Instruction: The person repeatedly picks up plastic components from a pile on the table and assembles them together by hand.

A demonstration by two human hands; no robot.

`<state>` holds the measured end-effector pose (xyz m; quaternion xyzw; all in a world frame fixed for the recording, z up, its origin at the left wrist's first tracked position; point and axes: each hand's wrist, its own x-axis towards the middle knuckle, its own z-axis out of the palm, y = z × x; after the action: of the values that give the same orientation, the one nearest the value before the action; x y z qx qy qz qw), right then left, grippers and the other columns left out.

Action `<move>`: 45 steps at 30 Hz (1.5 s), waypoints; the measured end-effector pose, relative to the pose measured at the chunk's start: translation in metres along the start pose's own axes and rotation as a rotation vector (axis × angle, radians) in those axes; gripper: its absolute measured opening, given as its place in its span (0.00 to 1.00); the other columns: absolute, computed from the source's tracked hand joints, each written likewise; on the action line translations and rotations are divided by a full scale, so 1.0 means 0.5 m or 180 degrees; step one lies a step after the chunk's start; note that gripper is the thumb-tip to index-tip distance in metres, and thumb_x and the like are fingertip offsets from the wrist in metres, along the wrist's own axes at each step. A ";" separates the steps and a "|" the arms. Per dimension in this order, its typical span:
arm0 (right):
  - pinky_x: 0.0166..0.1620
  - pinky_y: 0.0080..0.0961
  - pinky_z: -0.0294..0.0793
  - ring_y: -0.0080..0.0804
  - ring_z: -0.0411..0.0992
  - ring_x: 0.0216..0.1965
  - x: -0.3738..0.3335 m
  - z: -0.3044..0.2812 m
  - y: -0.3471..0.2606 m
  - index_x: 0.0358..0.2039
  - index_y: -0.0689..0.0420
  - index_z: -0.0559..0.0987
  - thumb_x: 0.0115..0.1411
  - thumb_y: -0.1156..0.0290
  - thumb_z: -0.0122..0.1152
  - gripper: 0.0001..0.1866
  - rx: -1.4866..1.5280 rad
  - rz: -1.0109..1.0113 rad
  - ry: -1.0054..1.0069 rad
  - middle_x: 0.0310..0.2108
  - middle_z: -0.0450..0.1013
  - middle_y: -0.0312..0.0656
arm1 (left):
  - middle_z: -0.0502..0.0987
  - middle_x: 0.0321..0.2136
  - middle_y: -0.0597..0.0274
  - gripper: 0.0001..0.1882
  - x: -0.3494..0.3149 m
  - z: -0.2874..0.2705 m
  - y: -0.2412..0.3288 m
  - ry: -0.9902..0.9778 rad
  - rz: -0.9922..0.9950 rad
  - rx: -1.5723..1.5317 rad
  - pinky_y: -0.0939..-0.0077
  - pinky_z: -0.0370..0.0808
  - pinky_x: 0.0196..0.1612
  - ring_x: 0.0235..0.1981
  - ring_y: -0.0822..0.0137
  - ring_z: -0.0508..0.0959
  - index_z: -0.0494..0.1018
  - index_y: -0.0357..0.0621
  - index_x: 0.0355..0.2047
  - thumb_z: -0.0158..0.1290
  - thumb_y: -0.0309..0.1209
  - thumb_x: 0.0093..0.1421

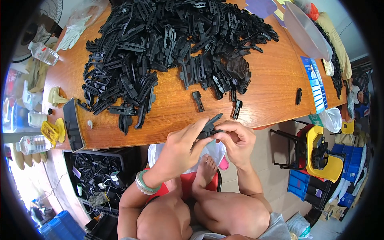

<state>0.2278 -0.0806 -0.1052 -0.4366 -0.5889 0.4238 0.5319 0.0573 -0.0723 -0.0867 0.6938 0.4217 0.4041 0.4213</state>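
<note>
Just off the front edge of the wooden table (pixel 272 86), my two hands hold a black plastic part (pixel 209 127) between them. My left hand (pixel 182 146) is closed round its left side, fingers and thumb on either face. With thumb and forefinger, my right hand (pixel 239 140) pinches the part's right end; whether a second small piece is there I cannot make out. Beyond my hands lie two short black pieces, one (pixel 197 101) straight ahead and another (pixel 237 109) a little to the right. Farther back spreads a large heap of black plastic parts (pixel 168 44).
Left on the table are a phone (pixel 74 125), a yellow object (pixel 54 131) and a clear bottle (pixel 44 53). Rightward lie a single black piece (pixel 299 96), a blue printed sheet (pixel 314 84) and a pale basin (pixel 306 30). A yellow chair (pixel 314 154) stands right; a black crate (pixel 98 176) sits below left.
</note>
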 end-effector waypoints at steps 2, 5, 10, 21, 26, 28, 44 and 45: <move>0.29 0.17 0.72 0.26 0.73 0.28 -0.005 -0.001 -0.001 0.31 0.69 0.77 0.50 0.85 0.63 0.06 0.0075 0.0234 0.0121 0.28 0.75 0.46 | 0.75 0.29 0.46 0.21 -0.001 0.005 0.002 0.0101 0.0169 0.0237 0.65 0.73 0.28 0.27 0.49 0.76 0.67 0.36 0.48 0.57 0.25 0.54; 0.32 0.20 0.72 0.29 0.74 0.30 0.000 -0.008 0.013 0.34 0.68 0.77 0.48 0.80 0.66 0.12 -0.0201 -0.0327 0.0005 0.30 0.74 0.46 | 0.75 0.28 0.46 0.20 -0.002 0.004 -0.007 -0.0037 0.0203 0.0319 0.64 0.72 0.28 0.27 0.49 0.76 0.68 0.35 0.47 0.57 0.25 0.53; 0.33 0.22 0.72 0.31 0.73 0.29 0.025 -0.010 -0.010 0.40 0.65 0.76 0.45 0.70 0.70 0.22 -0.1146 -0.0686 -0.0107 0.32 0.73 0.45 | 0.75 0.28 0.46 0.20 -0.006 -0.021 -0.007 -0.0293 0.0236 0.0301 0.64 0.72 0.28 0.26 0.49 0.76 0.69 0.33 0.46 0.57 0.26 0.53; 0.32 0.23 0.71 0.31 0.72 0.28 0.016 -0.023 -0.013 0.38 0.65 0.76 0.45 0.70 0.70 0.21 -0.1060 -0.0556 -0.0327 0.29 0.73 0.44 | 0.75 0.26 0.47 0.20 -0.013 -0.004 -0.006 -0.0165 0.0234 -0.0082 0.68 0.72 0.25 0.23 0.50 0.76 0.70 0.33 0.45 0.59 0.26 0.52; 0.32 0.23 0.70 0.30 0.72 0.29 0.020 -0.026 0.003 0.36 0.65 0.76 0.45 0.79 0.67 0.16 -0.0767 -0.0335 -0.0505 0.30 0.74 0.45 | 0.74 0.25 0.47 0.19 -0.009 -0.005 -0.019 -0.0172 0.0603 0.0529 0.66 0.72 0.24 0.23 0.49 0.76 0.69 0.32 0.44 0.58 0.27 0.53; 0.31 0.22 0.70 0.30 0.72 0.29 0.016 -0.030 0.000 0.35 0.65 0.77 0.44 0.80 0.67 0.15 -0.0767 -0.0367 -0.0486 0.30 0.75 0.44 | 0.74 0.25 0.47 0.19 -0.006 -0.009 -0.011 -0.0303 0.0513 0.0474 0.65 0.72 0.25 0.24 0.49 0.76 0.69 0.33 0.44 0.58 0.28 0.53; 0.25 0.26 0.68 0.36 0.70 0.26 0.076 0.015 0.020 0.33 0.60 0.76 0.51 0.71 0.64 0.10 -0.1801 -0.0280 -0.0608 0.26 0.69 0.41 | 0.74 0.30 0.51 0.11 0.175 -0.071 -0.117 0.0650 0.0577 0.1918 0.68 0.74 0.30 0.25 0.57 0.78 0.74 0.33 0.37 0.48 0.18 0.54; 0.25 0.28 0.68 0.38 0.70 0.28 0.088 0.033 0.027 0.34 0.59 0.75 0.51 0.70 0.64 0.11 -0.2496 -0.0920 -0.0328 0.28 0.67 0.42 | 0.73 0.32 0.51 0.12 0.185 -0.073 -0.120 0.0528 0.0803 0.2378 0.67 0.74 0.30 0.26 0.55 0.77 0.74 0.33 0.37 0.47 0.17 0.52</move>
<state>0.2097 -0.0352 -0.1084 -0.4972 -0.7866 0.1099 0.3493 0.0385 0.0395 -0.1115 0.8106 0.4836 0.3262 0.0517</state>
